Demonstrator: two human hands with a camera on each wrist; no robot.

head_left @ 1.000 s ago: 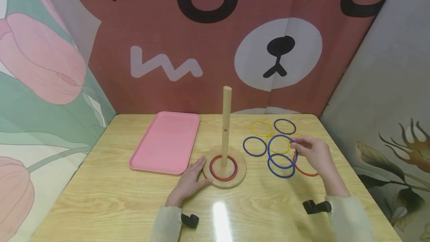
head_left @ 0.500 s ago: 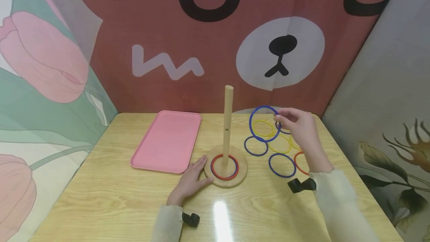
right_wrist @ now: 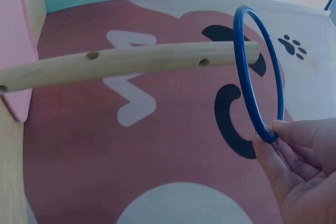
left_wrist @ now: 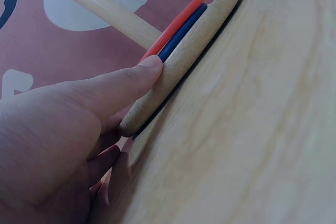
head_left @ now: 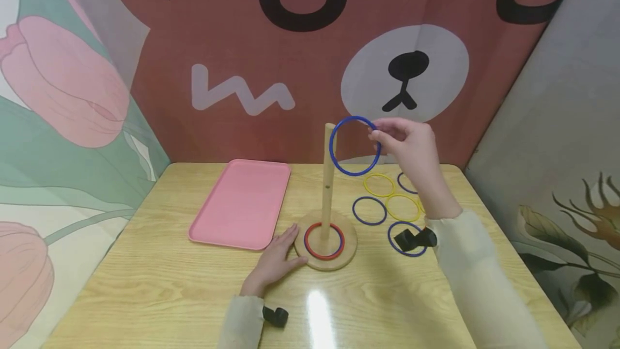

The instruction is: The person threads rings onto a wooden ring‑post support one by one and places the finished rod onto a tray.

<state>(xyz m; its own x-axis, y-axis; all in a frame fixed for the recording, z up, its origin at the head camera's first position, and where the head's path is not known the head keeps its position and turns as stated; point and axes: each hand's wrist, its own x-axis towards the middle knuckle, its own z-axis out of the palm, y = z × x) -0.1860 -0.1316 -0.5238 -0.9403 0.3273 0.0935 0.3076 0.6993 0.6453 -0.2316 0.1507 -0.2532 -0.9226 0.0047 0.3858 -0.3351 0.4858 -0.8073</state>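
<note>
My right hand (head_left: 407,141) pinches a blue ring (head_left: 355,174) between thumb and fingertips, raised beside the top of a wooden post (head_left: 328,176). In the right wrist view the blue ring (right_wrist: 242,61) overlaps the post's end (right_wrist: 253,53); whether it encircles it I cannot tell. The post stands upright on a round wooden base (head_left: 350,255). Around its foot lie a red ring (head_left: 342,242) and a blue ring, largely under the red one. Against the base's left rim rests my left hand (head_left: 273,263), its thumb (left_wrist: 123,85) on the top edge, other fingers partly hidden.
A pink tray (head_left: 237,203) lies to the left of the base. Several loose rings, among them a yellow ring (head_left: 379,196) and a blue ring (head_left: 370,224), lie on the table (head_left: 160,284) at right, partly covered by my right arm. A printed curtain (head_left: 232,139) hangs behind.
My right hand has lifted the blue ring from above the loose rings, up and leftward to the post's top. My left hand has stayed at the base.
</note>
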